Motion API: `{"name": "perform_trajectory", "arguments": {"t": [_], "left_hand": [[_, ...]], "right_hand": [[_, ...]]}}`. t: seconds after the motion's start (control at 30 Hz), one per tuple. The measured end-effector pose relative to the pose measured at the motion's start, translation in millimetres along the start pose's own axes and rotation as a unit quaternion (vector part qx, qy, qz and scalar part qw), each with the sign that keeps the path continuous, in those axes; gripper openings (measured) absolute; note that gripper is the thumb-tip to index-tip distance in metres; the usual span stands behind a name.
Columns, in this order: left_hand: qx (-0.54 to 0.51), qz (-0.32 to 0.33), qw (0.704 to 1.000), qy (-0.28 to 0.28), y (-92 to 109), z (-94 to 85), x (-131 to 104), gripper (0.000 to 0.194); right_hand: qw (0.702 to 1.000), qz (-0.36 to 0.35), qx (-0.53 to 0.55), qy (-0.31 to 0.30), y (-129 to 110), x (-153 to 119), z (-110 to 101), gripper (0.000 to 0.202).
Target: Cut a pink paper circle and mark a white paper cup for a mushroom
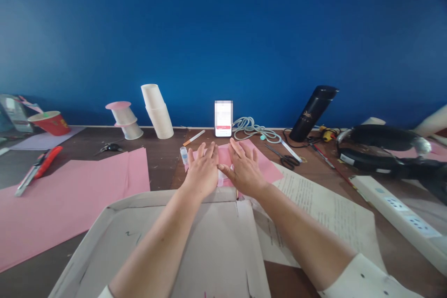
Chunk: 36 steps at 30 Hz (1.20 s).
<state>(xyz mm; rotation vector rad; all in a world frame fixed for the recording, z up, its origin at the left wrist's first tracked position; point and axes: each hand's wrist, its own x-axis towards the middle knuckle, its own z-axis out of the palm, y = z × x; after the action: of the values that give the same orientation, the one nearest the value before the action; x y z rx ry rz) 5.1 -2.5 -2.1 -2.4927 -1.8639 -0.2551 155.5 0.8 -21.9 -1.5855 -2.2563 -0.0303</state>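
Side by side at the far edge of a shallow cardboard box lid, both hands reach forward over a small pink sheet. My left hand lies open, palm down, with its fingers slightly spread. Beside it my right hand is open too, its thumb stretched toward the left hand. Some whitish, translucent material shows between them on the pink paper; its kind is unclear. A small clear cap-like piece sits just left of my left fingers. Whatever is under the palms is hidden.
A lit phone leans on the blue wall. Left are large pink sheets, a utility knife and stacked paper cups. Right are scissors, a white cable, a black flask, printed paper and a power strip.
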Motion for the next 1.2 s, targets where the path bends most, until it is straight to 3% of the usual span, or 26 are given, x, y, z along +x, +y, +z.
{"name": "perform_trajectory", "arguments": {"t": [0.37, 0.5, 0.63, 0.73, 0.83, 1.0, 1.2], "left_hand": [[-0.019, 0.008, 1.000, 0.021, -0.8, -0.4, -1.2, 0.060], [-0.048, 0.012, 0.998, 0.031, -3.6, -6.9, -0.6, 0.066], [-0.137, -0.021, 0.987, 0.082, -10.3, -16.5, 1.9, 0.061], [-0.198, -0.066, 0.972, 0.109, -12.8, -16.6, 4.4, 0.051], [-0.215, -0.097, 0.968, 0.080, -6.8, -10.4, 5.5, 0.054], [-0.184, -0.126, 0.971, 0.090, 11.0, 0.0, 4.6, 0.056], [-0.153, -0.121, 0.975, 0.103, 13.5, 6.5, 5.3, 0.053]], "right_hand": [[0.995, -0.002, 0.084, 0.052, 10.1, 5.2, 5.7, 0.068], [0.977, 0.050, 0.187, 0.085, 21.3, 12.1, 6.1, 0.069], [0.960, 0.118, 0.245, 0.067, 26.8, 14.6, 4.0, 0.068], [0.961, 0.120, 0.239, 0.069, 27.5, 14.6, 8.8, 0.062], [0.967, 0.089, 0.220, 0.095, 26.1, 13.8, 20.1, 0.055], [0.973, 0.036, 0.171, 0.153, 18.0, 9.2, 36.8, 0.052], [0.975, 0.051, 0.152, 0.155, 13.0, 7.4, 39.0, 0.050]]}}
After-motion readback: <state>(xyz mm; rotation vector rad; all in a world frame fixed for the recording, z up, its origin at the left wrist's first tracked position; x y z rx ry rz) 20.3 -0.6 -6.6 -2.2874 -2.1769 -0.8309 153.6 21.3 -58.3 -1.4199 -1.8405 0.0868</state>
